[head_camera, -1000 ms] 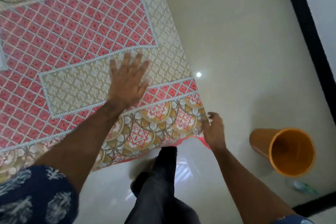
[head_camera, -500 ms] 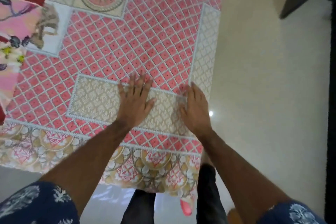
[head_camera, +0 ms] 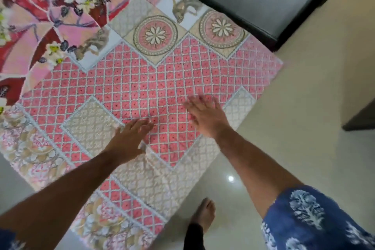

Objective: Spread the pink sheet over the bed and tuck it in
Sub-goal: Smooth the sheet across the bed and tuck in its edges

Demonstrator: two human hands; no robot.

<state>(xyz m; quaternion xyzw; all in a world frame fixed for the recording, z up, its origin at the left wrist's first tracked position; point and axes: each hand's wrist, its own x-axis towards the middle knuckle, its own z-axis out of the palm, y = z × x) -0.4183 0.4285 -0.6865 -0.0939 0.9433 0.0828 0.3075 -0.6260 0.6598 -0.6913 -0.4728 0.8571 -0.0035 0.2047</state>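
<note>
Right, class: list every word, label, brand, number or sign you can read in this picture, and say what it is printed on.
None: no words, numbers, labels or brand marks show anywhere.
The pink sheet carries only patterns: lattice, flower medallions, printed animals and blossoms.
The blue sleeve carries only a white leaf print.
The left hand and right hand lie flat on the sheet and bear no writing.

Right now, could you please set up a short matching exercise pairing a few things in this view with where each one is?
Things:
1. left hand
2. right hand
3. bare foot
4. round flower medallions

Places:
A. on the shiny floor beside the bed corner
B. flat on the pink sheet, nearer the bed's right edge
C. printed beyond both hands
D. flat on the sheet, at a beige panel's corner

Pairs: 1-D, 2-B, 3-A, 4-C
</note>
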